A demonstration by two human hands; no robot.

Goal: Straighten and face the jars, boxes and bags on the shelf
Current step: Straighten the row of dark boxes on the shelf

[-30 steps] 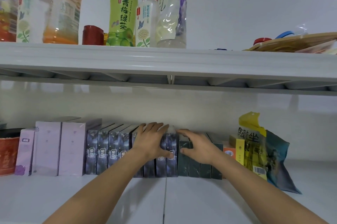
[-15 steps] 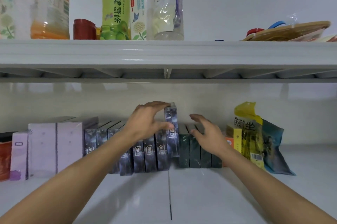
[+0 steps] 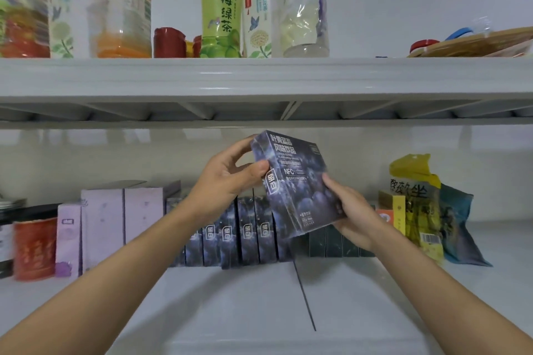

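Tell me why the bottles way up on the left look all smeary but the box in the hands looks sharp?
Head view: the bottles at top left are smeared by blur at the wide lens's edge; the dark blue box, held near the middle by the left hand and right hand, shows crisp lettering; the upper shelf's front edge carries a pale sheen.

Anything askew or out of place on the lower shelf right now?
Yes. One dark blue box is out of the row, held tilted in the air by the left hand and right hand. In the row of dark blue boxes below, one sits forward of its neighbours. The yellow bag leans.
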